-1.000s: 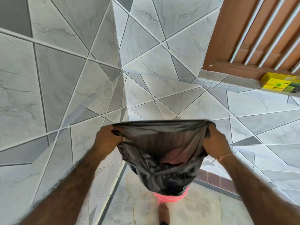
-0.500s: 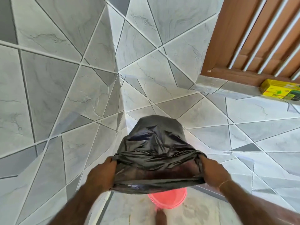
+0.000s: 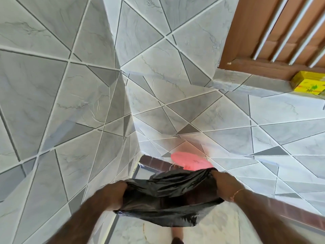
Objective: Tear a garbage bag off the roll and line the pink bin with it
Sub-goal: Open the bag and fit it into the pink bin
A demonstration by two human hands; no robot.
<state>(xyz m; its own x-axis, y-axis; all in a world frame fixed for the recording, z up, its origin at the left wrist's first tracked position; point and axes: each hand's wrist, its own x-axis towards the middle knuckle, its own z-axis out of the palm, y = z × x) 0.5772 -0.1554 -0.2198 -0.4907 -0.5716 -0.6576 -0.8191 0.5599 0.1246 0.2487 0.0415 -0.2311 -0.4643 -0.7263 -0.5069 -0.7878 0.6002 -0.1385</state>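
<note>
We grip the black garbage bag [image 3: 168,198] by its mouth, left hand [image 3: 112,196] and right hand [image 3: 226,185] stretching it sideways, with the pink bin [image 3: 191,162] just beyond, nearer our right.

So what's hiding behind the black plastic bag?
Behind the crinkly black plastic garbage bag peeks part of a round pink bin by the tiled wall. The bag, gripped by both hands, covers the rest.

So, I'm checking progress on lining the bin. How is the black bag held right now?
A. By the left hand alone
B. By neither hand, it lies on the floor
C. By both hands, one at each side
C: the left hand and the right hand each grip a side of the black bag, spreading it above the floor.
</note>
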